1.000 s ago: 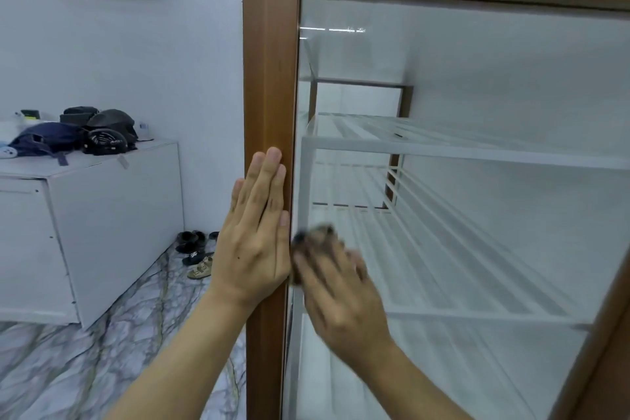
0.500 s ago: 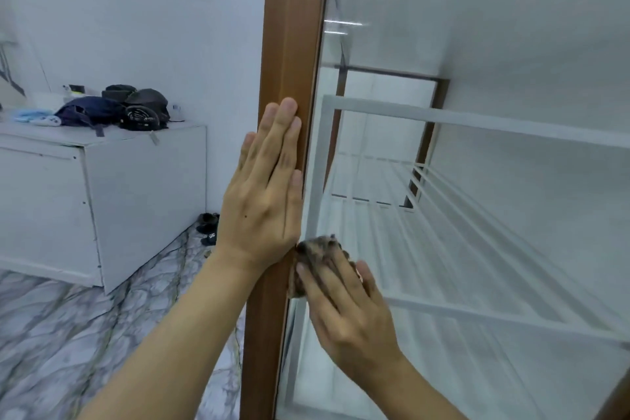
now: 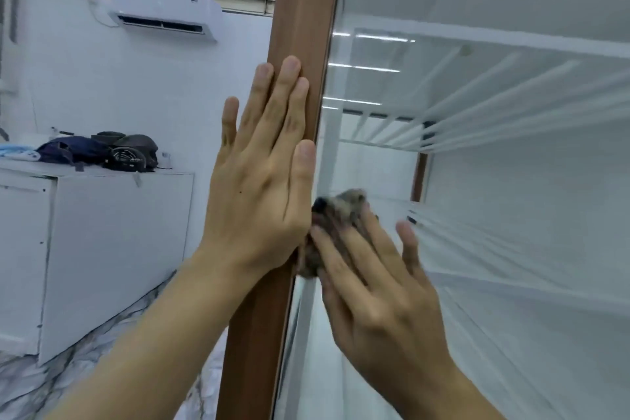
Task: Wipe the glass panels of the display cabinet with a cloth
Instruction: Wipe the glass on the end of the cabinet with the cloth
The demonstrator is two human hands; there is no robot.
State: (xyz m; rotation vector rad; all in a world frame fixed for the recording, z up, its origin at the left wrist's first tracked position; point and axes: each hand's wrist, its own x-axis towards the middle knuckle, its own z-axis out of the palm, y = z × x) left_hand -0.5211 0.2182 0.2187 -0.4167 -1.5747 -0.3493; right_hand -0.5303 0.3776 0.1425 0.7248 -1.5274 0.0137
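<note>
The head camera gives the only view. The left hand [image 3: 259, 187] lies flat on the wooden frame [image 3: 303, 10] of the display cabinet. Its fingers are straight and close together, it holds nothing, and only the little finger stands off the left edge of the wood. This hand probably serves to steady the person, and perhaps the cabinet also, against the push of the wiping.

The right hand [image 3: 375, 290] is spread flat over the cloth [image 3: 341, 208], with the fingers nearly straight and a little apart. They press the cloth on the glass panel [image 3: 477, 249] rather than grip it. The thumb is not visible, so it cannot be told if it hooks under the cloth. The cloth is a dark, bunched wad at the left edge of the glass, touching the frame and just beside the heel of the left hand. A flat palm gives even pressure, which suits rubbing along this edge strip. The right hand is blurred.

Behind the glass there are white wire shelves [image 3: 494, 95], and they appear to carry nothing. Bright strips of light are reflected near the upper left corner of the panel.

To the left, well apart, a low white cupboard [image 3: 112, 242] carries dark bags [image 3: 102, 150] near the back edge of its top. An air conditioner [image 3: 163, 14] hangs on the white wall, and the floor [image 3: 68, 368] is veined like marble.
</note>
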